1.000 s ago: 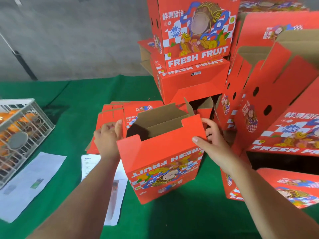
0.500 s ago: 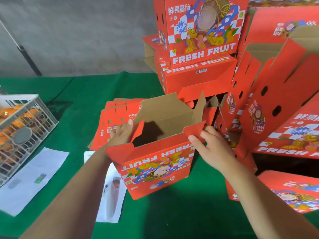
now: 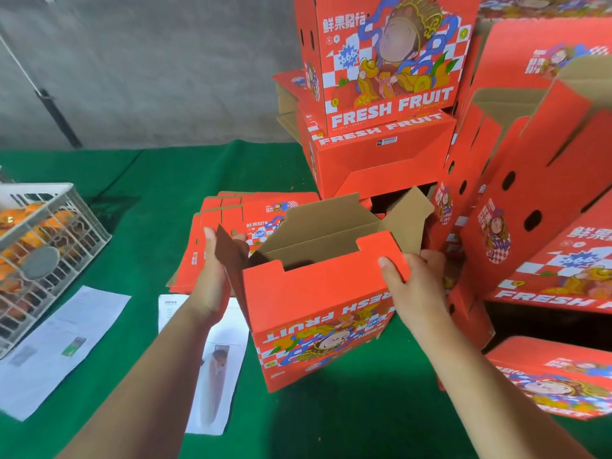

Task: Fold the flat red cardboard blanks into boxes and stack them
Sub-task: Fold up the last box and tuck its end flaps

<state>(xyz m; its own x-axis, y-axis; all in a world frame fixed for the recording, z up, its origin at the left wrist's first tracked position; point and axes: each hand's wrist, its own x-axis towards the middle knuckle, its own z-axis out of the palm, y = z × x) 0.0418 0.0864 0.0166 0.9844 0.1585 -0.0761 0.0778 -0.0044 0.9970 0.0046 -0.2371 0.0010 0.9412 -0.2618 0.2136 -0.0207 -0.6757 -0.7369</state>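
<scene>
The left hand point(image 3: 212, 279) presses against the left end of a half-formed red box point(image 3: 318, 306), its fingers running up along the side flap point(image 3: 230, 251), with the fingertips curled over that flap's top edge. The right hand point(image 3: 414, 286) grips the box's right end, thumb lying on the near red panel and the other fingers wrapped round the corner behind it. The box stands on the green bench point(image 3: 149, 193) between the 2 hands, open at the top, brown cardboard showing inside, its printing upside down toward the camera. Its far flap point(image 3: 324, 210) stands upright and the right end flap point(image 3: 409, 210) leans outward.

Just behind the box, partly hidden by it, lies a low pile of flat red blanks point(image 3: 225, 220) on the bench. Farther back, 2 finished boxes sit one on the other, the upper box point(image 3: 387, 58) showing "FRESH FRUIT" right way up over the lower box point(image 3: 377, 160). To the right, more red boxes point(image 3: 543, 207) lean and lie in a loose heap, some with open tops; how many there are cannot be told.

At the left edge a white plastic crate point(image 3: 43, 246) holds orange fruit. 2 printed paper sheets lie on the bench near the left forearm: one sheet point(image 3: 56, 346) beside the crate, the other sheet point(image 3: 212, 366) partly under the arm and the box.
</scene>
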